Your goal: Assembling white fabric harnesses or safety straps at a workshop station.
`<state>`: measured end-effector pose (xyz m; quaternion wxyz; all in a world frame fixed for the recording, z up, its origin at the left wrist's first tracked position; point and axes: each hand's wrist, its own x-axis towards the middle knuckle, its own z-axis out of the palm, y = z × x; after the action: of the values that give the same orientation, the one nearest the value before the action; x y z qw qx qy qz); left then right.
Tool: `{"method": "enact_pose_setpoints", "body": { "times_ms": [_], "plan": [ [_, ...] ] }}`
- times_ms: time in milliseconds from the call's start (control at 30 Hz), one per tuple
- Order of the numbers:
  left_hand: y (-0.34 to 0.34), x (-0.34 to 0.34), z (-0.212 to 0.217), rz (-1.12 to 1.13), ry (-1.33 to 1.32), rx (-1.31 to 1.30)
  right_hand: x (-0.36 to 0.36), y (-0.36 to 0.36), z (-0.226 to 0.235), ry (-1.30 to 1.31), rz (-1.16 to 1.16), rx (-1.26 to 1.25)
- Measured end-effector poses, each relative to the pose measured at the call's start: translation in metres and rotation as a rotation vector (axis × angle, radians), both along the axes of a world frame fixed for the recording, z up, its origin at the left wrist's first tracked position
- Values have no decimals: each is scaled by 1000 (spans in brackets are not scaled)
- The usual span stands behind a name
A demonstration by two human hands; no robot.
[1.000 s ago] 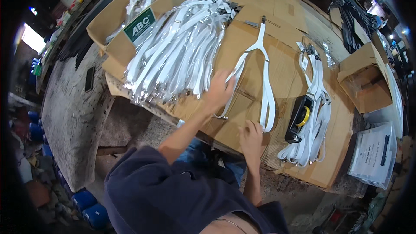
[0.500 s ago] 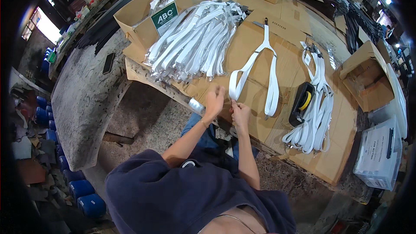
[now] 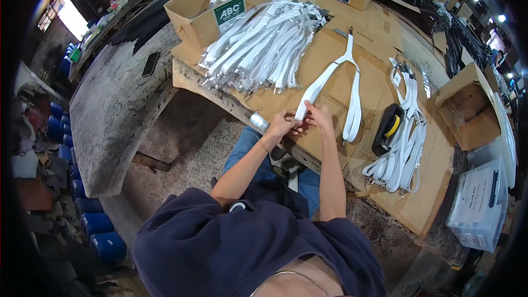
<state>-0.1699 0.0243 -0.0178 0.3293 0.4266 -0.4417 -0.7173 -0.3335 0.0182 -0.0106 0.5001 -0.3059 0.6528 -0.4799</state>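
Observation:
A pair of white Y-shaped suspenders lies spread on the cardboard, its single end pointing away from me. My left hand has its fingers closed around the near end of the left strap. Just right of it, my right hand pinches the same strap, thumb lying along the white band. The clip at that end is hidden by my fingers. The right strap lies loose, folded double. Farther left is a large pile of white suspenders in clear plastic wrapping.
To the right, a black tape dispenser with a yellow core rests against a bundle of white suspenders. Open cardboard boxes stand at the back left and right. A clear plastic bin is at far right; a phone lies left.
My left hand has come back to the strap's end and closed on it beside my right hand. The left strap now lies straighter and flatter. The view has shifted slightly.

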Motion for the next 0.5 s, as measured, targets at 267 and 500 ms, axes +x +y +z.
{"method": "enact_pose_setpoints", "body": {
  "times_ms": [267,500],
  "plan": [
    [23,6,-2,195,92,56,7,-18,-13,141,-70,-66],
    [31,6,15,241,-70,-34,31,-7,25,915,-142,-195]
  ]
}}
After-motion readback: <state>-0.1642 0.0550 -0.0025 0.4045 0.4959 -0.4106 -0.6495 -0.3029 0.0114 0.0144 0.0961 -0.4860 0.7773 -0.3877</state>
